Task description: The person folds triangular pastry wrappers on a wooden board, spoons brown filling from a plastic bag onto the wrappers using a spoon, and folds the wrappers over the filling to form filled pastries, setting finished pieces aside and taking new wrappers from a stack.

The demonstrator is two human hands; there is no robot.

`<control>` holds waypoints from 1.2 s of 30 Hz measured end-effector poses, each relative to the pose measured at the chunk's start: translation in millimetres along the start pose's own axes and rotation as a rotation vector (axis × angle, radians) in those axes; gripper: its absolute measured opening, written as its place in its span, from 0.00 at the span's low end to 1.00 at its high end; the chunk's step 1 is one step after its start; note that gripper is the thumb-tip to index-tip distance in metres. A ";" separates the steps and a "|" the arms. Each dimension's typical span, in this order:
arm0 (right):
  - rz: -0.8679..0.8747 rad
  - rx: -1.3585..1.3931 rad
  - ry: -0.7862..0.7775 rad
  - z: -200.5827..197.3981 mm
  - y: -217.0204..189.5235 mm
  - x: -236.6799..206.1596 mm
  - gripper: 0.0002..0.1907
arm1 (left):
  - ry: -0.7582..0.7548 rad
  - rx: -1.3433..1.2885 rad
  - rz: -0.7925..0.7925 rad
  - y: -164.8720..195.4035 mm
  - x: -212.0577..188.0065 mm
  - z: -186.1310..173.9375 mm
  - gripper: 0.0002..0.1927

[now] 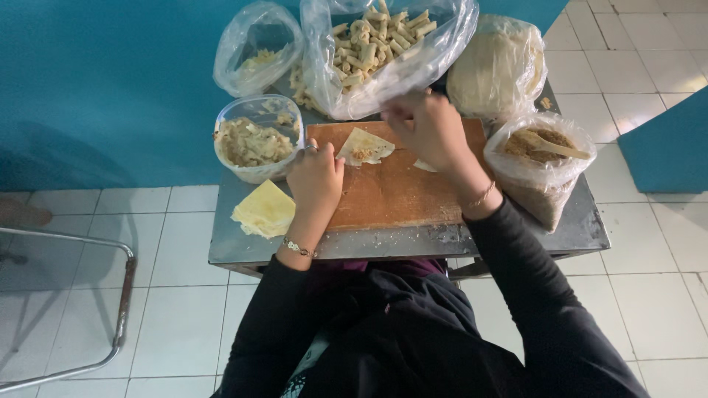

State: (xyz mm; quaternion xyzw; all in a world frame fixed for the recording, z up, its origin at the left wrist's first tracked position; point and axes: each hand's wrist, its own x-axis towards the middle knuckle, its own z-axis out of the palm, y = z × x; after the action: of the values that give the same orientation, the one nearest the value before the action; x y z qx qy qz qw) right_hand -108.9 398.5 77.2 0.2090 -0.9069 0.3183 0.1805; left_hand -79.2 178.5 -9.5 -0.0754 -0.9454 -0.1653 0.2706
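Chair tubing [122, 295], grey metal and bent, is cut off by the left edge, so only part of its frame shows over the white floor tiles [169, 250]. On the small steel table [575, 228] against the teal wall [96, 88], a clear plastic bag [254, 48] at the back left holds something pale that is too blurred to tell. In front of it stands a round clear tub [254, 140] of lumpy beige filling, its rim smeared. A stack of thin, square, pale yellow wrappers [264, 210] lies flat near the table's front left corner.

The left hand [316, 177] rests on the left edge of the wooden cutting board [398, 188], fingers curled, thumb and fingertips pinching the corner of one wrapper sheet [365, 146], which lies on the board folded to a triangle with a dab of filling showing at its middle. A bracelet sits on that wrist.

Behind the board, a large crinkled bag [383, 51] of short rolled pastry sticks hides the table's back edge. The right hand [428, 133] is blurred, loosely bent over the board just right of the sheet; whether it grips anything cannot be told, though a pale scrap shows below it.

Further right sit a knotted bag of off-white dough [498, 70] and an open bag of brown crumbs [542, 173] with a wooden spoon [557, 147] half buried in it.
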 end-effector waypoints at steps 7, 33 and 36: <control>0.084 -0.373 -0.036 36.9 6.2 -26.8 0.09 | 0.010 0.076 0.073 10.6 2.1 1.4 0.10; 0.069 0.216 -0.005 54.2 11.9 -23.2 0.29 | -0.006 -0.471 0.141 18.6 26.5 14.4 0.13; 0.055 0.338 -0.017 58.2 13.7 -21.6 0.31 | 0.027 -0.476 0.208 15.3 25.5 17.8 0.15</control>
State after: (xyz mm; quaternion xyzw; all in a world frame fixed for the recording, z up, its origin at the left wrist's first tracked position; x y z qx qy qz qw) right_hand -108.6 376.0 17.8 0.2142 -0.8473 0.4693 0.1261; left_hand -105.8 200.4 -5.9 -0.2315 -0.8633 -0.3557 0.2732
